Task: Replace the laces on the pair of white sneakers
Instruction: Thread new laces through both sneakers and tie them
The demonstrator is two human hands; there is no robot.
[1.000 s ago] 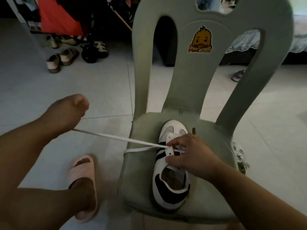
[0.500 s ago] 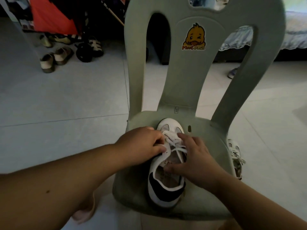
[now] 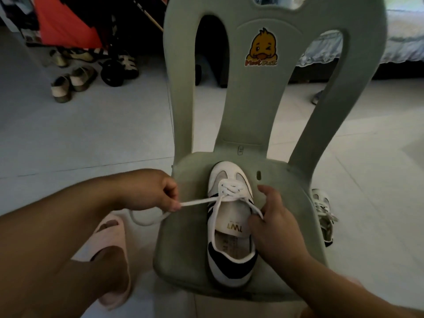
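Left hand (image 3: 151, 191): fingers curled in, thumb and forefinger pinching the white lace (image 3: 197, 202). From the pinch the lace runs taut to my right, into the eyelets of the sneaker (image 3: 231, 226). Its slack drops below this hand in a loose loop, hanging off the near left edge of the chair (image 3: 183, 249).

Right hand (image 3: 273, 223): set against the sneaker's right flank, touching it. The forefinger stands out straight toward the toe; the thumb and remaining fingers are bent, and the other run of the lace comes down from the eyelets and ends in the grip at my thumb. Exactly how the thumb bears on it I cannot tell — the lace end is partly hidden there.

Sneaker: white with dark stripes and a dark heel, lying between my two hands on the chair seat, toe pointing away from me, heel nearest. Only the forward eyelets are crossed with lace; the tongue is bare behind them.

Second sneaker (image 3: 322, 212): on the floor beyond my right hand, just outside the chair's right edge, laced, well apart from the first.

Pink slipper (image 3: 110, 235): on my foot, on the tiled floor below my left hand.

A duck sticker (image 3: 261, 48) is on the chair back, beyond both hands.
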